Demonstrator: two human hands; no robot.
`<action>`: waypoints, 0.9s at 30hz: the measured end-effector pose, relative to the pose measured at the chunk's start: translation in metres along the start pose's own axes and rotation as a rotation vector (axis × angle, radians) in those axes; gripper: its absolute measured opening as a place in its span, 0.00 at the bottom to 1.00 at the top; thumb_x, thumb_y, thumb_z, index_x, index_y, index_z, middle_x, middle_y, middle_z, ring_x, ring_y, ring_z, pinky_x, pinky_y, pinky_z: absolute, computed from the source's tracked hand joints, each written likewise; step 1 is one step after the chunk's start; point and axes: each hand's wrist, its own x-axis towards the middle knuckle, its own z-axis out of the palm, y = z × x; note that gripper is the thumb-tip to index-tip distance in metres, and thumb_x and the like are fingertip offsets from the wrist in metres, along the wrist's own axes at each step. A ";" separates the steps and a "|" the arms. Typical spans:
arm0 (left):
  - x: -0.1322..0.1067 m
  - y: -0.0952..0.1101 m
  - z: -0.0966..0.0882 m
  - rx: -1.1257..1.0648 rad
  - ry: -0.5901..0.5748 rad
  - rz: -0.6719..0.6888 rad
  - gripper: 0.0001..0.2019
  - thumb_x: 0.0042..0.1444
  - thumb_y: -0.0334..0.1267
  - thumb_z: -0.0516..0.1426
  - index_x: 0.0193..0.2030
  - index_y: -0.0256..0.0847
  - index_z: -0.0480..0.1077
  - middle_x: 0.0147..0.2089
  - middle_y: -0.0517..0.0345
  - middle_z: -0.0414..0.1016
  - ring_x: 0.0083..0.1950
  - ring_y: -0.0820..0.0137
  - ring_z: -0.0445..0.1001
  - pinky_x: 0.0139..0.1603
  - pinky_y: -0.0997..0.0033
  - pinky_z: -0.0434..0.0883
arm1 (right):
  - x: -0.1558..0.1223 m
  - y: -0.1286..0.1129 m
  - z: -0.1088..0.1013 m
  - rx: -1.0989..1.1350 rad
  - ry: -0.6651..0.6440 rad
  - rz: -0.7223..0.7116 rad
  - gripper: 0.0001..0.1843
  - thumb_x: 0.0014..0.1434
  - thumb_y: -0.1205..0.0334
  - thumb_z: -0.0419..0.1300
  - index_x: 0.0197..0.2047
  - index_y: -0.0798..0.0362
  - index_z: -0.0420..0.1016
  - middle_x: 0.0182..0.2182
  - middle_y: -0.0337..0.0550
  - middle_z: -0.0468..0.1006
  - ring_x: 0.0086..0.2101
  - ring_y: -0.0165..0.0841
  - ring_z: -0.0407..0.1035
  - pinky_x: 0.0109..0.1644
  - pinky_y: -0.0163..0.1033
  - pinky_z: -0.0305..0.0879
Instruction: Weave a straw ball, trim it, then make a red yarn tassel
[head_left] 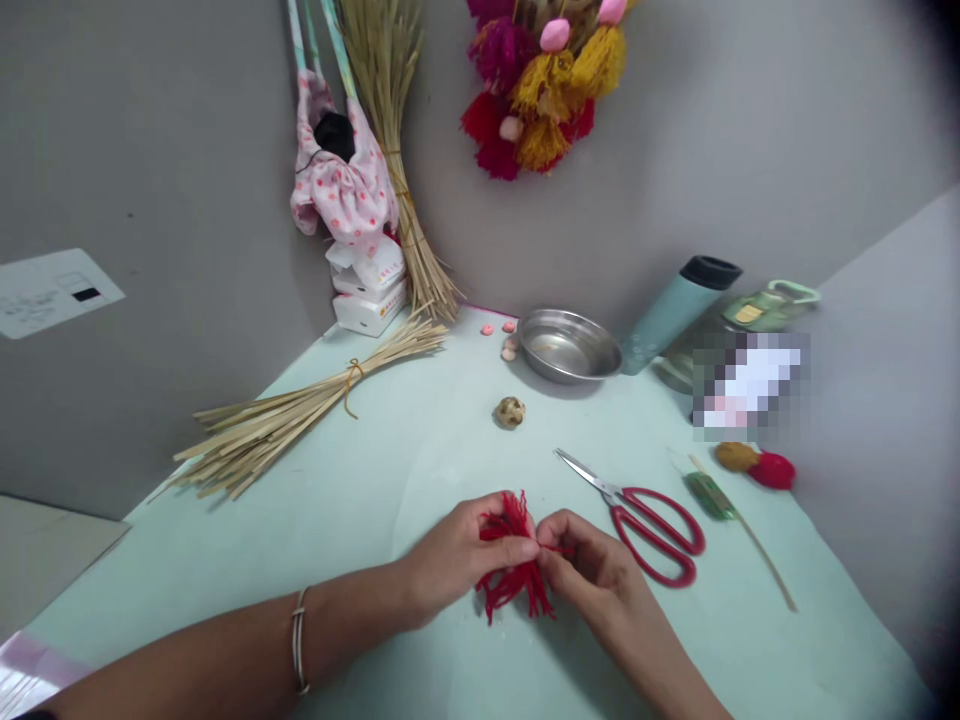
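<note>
A bundle of red yarn (pixel 517 590) with loose, frayed ends is held over the pale green table (pixel 360 560). My left hand (pixel 457 555), below a silver bangle on the wrist, is closed around the yarn, thumb laid across its middle. Fingertips of my right hand (pixel 589 570) pinch a red strand at the bundle's right side, close against the left thumb. Just right of the hands lie scissors (pixel 652 525) with red handles, their blades pointing to the back left. Beyond the hands rests a small speckled egg (pixel 510 412).
Behind the egg are a steel bowl (pixel 570 345) and pink pieces (pixel 487 329). A tumbler (pixel 682 310) and green bottle (pixel 757 310) stand back right, near yarn balls (pixel 772 470) and a stick (pixel 765 560). Tied straw (pixel 300 420) lies left; yarn tassels (pixel 544 90) hang on the wall.
</note>
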 end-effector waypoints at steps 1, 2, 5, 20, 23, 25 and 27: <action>0.000 0.000 0.000 -0.017 -0.003 0.012 0.17 0.50 0.48 0.66 0.35 0.37 0.68 0.29 0.63 0.67 0.28 0.78 0.64 0.31 0.76 0.60 | 0.000 0.001 0.000 -0.004 -0.012 0.007 0.14 0.57 0.50 0.62 0.30 0.52 0.68 0.22 0.34 0.64 0.24 0.29 0.57 0.28 0.34 0.53; -0.001 0.001 0.000 -0.030 -0.010 0.023 0.17 0.50 0.47 0.66 0.35 0.36 0.68 0.29 0.63 0.67 0.28 0.78 0.64 0.31 0.77 0.60 | 0.000 0.003 0.000 -0.011 -0.029 0.013 0.13 0.57 0.51 0.62 0.30 0.52 0.68 0.22 0.34 0.64 0.24 0.29 0.57 0.28 0.34 0.53; -0.001 0.002 0.000 -0.050 -0.033 0.044 0.15 0.51 0.46 0.66 0.35 0.36 0.69 0.29 0.62 0.67 0.28 0.78 0.64 0.31 0.77 0.60 | 0.001 0.007 0.000 -0.011 -0.085 0.016 0.12 0.57 0.55 0.63 0.29 0.52 0.67 0.22 0.34 0.64 0.25 0.29 0.56 0.29 0.35 0.52; -0.002 0.007 0.000 -0.024 0.085 0.078 0.13 0.55 0.45 0.63 0.39 0.39 0.71 0.44 0.53 0.75 0.40 0.71 0.72 0.46 0.70 0.67 | 0.002 -0.001 0.001 -0.001 -0.070 0.004 0.15 0.57 0.49 0.63 0.29 0.53 0.72 0.22 0.35 0.68 0.24 0.29 0.55 0.28 0.36 0.48; 0.000 0.004 0.000 0.009 0.123 0.038 0.15 0.55 0.47 0.62 0.39 0.38 0.69 0.33 0.58 0.71 0.34 0.74 0.69 0.38 0.73 0.66 | 0.003 -0.001 -0.002 -0.034 -0.063 -0.001 0.15 0.58 0.49 0.63 0.29 0.52 0.73 0.22 0.34 0.66 0.24 0.28 0.54 0.28 0.36 0.48; 0.001 0.001 0.000 0.050 0.126 0.063 0.15 0.55 0.48 0.62 0.36 0.38 0.68 0.31 0.61 0.69 0.32 0.75 0.66 0.35 0.75 0.64 | 0.004 -0.001 -0.005 -0.075 -0.028 -0.019 0.17 0.59 0.47 0.61 0.28 0.52 0.73 0.22 0.35 0.64 0.24 0.29 0.54 0.27 0.37 0.48; 0.002 -0.002 -0.001 0.078 0.110 0.087 0.16 0.56 0.49 0.62 0.35 0.38 0.66 0.30 0.63 0.67 0.30 0.77 0.64 0.34 0.76 0.62 | 0.004 0.001 -0.007 -0.107 0.018 -0.031 0.19 0.60 0.45 0.60 0.28 0.52 0.73 0.22 0.36 0.63 0.24 0.30 0.54 0.27 0.38 0.49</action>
